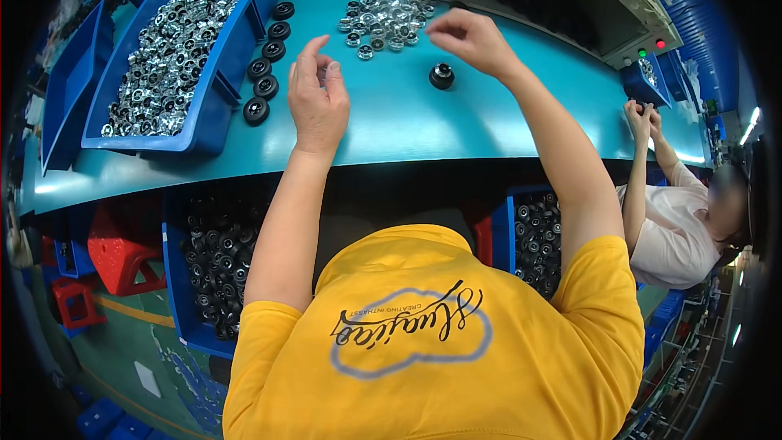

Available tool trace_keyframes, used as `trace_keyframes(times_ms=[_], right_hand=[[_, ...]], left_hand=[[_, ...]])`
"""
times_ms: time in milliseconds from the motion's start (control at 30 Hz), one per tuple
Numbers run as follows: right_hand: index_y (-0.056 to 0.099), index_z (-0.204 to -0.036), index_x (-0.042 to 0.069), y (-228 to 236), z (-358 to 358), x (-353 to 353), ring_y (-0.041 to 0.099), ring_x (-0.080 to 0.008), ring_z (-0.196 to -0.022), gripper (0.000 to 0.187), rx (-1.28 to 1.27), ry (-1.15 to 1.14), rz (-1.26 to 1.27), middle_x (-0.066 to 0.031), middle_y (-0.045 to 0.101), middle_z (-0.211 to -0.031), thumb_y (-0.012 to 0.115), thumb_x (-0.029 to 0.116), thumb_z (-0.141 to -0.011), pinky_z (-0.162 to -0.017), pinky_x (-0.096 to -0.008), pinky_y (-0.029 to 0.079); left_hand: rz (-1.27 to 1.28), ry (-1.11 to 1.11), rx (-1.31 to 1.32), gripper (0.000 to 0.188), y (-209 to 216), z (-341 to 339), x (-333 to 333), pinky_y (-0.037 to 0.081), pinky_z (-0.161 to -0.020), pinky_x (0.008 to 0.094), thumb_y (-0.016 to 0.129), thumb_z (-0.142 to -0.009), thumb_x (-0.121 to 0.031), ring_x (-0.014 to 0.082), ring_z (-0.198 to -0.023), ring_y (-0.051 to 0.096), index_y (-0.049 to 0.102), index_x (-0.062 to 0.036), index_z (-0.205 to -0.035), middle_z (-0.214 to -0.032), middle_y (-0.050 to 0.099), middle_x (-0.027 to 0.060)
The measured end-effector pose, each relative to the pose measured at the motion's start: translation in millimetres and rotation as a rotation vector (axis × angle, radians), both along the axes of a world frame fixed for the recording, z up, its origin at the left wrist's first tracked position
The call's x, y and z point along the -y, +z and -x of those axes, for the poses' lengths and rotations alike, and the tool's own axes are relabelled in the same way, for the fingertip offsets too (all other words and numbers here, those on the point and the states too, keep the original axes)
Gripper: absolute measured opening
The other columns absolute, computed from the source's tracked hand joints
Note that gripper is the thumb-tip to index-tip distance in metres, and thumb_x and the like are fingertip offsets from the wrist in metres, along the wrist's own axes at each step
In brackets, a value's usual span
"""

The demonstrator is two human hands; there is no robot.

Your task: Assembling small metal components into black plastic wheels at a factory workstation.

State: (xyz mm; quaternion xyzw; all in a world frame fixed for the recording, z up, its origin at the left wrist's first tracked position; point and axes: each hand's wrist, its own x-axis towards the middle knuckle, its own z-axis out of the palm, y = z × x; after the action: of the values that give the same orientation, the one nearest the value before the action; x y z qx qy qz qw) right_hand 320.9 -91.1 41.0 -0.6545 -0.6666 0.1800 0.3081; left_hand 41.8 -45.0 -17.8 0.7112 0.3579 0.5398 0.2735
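My left hand [318,100] is raised over the turquoise table with fingers apart and nothing visible in it. To its left, several black toy-like wheels [256,111] stand in a line beside a blue bin. My right hand [474,42] is bent at the wrist, fingertips pinched together at the edge of a loose pile of shiny silver wheel hubs [383,23]. Whatever those fingertips may hold is too small or hidden to name. Below that hand, a single black wheel with a shiny hub [441,76] lies on the table, touched by neither hand.
A large blue bin [213,118] full of silver hubs stands at left. At the back right is a beige machine [603,37] with an opening and lit buttons. Bins of black wheels [218,269] sit under the table. A co-worker [672,220] handles small parts at right.
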Motion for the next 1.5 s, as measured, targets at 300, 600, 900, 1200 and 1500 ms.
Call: trace_keyframes(times_ms=[300,600,900,1200,1500], right_hand=[[0.076,-0.104,0.008,2,1,36,0.063,-0.0204,-0.09,0.024,0.306,0.156,0.024,-0.0052,0.067,-0.098,0.076,0.018,-0.082,-0.081,-0.0343,0.052],[0.074,-0.105,0.008,9,0,39,0.065,-0.026,-0.094,0.028,0.254,0.141,0.127,-0.01,0.067,-0.099,0.075,0.018,-0.079,-0.084,-0.0378,0.053],[0.075,-0.102,0.006,-4,2,46,0.065,-0.0179,-0.087,0.024,0.042,-0.011,0.029,-0.0057,0.07,-0.095,0.076,0.016,-0.08,-0.082,-0.0323,0.053],[0.074,-0.104,0.005,-12,0,53,0.064,-0.0161,-0.088,0.026,0.037,-0.032,0.049,-0.0048,0.07,-0.096,0.076,0.016,-0.081,-0.083,-0.0312,0.052],[0.076,-0.105,0.011,-8,-26,67,0.062,-0.0216,-0.088,0.024,0.135,-0.129,0.001,-0.006,0.067,-0.096,0.075,0.018,-0.082,-0.082,-0.0344,0.052]], left_hand=[[-0.08,-0.021,-0.059,0.033,-5,-7,-4,0.049,-0.068,0.0316,0.061,-0.093,-0.001,0.0174,-0.077,0.059,0.062,-0.0057,-0.125,-0.088,0.062,0.0058],[-0.01,-0.037,-0.073,0.034,-3,-7,-3,0.051,-0.073,0.0374,0.06,-0.09,0.0,0.0245,-0.083,0.061,0.062,-0.0064,-0.123,-0.088,0.063,0.0089],[-0.046,-0.029,-0.057,0.033,-4,-10,-5,0.051,-0.075,0.039,0.059,-0.089,0.001,0.0276,-0.086,0.062,0.062,-0.0063,-0.121,-0.09,0.064,0.0106],[-0.063,-0.067,-0.161,0.033,-3,-12,-1,0.051,-0.076,0.0407,0.059,-0.089,0.002,0.0284,-0.087,0.062,0.062,-0.0078,-0.12,-0.09,0.063,0.0093],[-0.099,-0.066,-0.19,0.03,-8,-14,-4,0.048,-0.064,0.0303,0.062,-0.092,0.001,0.0166,-0.07,0.056,0.064,-0.0067,-0.12,-0.088,0.061,0.0069]])
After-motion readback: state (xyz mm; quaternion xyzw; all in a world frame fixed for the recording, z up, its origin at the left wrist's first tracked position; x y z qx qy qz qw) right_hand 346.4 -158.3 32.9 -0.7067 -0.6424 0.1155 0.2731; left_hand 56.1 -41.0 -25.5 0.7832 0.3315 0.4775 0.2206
